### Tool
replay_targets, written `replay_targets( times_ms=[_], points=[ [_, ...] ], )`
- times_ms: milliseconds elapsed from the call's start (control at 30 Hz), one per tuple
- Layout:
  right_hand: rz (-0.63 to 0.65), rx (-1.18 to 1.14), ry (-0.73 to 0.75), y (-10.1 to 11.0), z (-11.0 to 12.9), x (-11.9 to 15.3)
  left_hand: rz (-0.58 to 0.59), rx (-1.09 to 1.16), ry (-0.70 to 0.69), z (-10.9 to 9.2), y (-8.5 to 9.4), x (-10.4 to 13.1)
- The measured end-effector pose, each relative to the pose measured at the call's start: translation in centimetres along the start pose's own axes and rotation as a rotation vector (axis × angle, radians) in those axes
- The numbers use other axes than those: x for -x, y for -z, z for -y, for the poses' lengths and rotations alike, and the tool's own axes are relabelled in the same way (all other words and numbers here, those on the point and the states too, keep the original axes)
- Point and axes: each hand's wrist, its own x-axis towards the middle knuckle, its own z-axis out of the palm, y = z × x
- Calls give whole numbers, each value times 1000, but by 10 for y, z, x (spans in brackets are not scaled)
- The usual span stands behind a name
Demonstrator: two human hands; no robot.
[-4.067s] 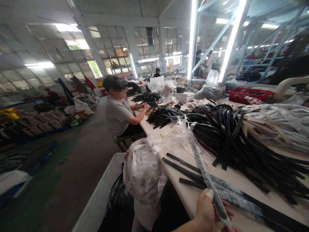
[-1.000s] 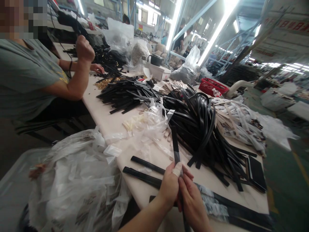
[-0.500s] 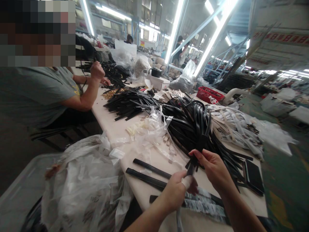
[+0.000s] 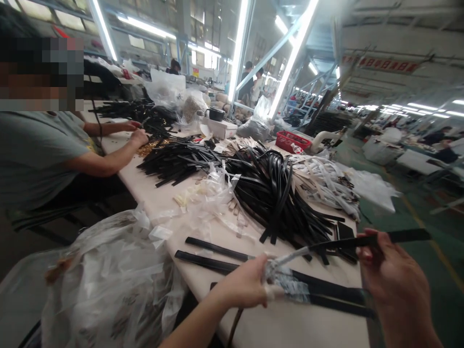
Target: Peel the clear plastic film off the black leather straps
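A long black strap [image 4: 344, 243] is stretched between my two hands over the near right of the table. My right hand [image 4: 395, 275] is closed on it, and its end sticks out to the right past my fingers. My left hand [image 4: 246, 282] is closed around the strap's whitish, film-covered part, with a wrap on one finger. A thin dark end hangs below my left hand. Under it, several black straps [image 4: 206, 261] lie side by side, with crumpled clear film [image 4: 293, 285] around their middle. My left hand partly hides them.
A heap of black straps [image 4: 275, 188] and loose plastic film [image 4: 213, 188] cover the table's middle. A dark phone-like object [image 4: 346, 237] lies at the right edge. A plastic-filled bag [image 4: 116, 270] stands front left. A co-worker [image 4: 39, 150] sits left. Behind is a red basket [image 4: 292, 140].
My right hand has swung right and pulled the strap out from beside the heap, leaving it stretched sideways. My left hand moved slightly left and down. The co-worker's raised hand came down.
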Motion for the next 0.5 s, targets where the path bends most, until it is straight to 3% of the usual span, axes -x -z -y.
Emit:
replay_targets(
  times_ms=[100, 267, 400, 500],
  points=[
    [-80, -92, -128, 56, -18, -14, 36, -197, 13, 0, 4, 23],
    [-161, -63, -336, 125, -72, -12, -269, -619, -66, -3, 33, 35],
    [-204, 2, -372, 143, -114, -1, -306, -927, -25, -2, 47, 20],
    [-189, 144, -256, 141, -133, 3, -351, -1109, -15, 11, 43, 8]
  ],
)
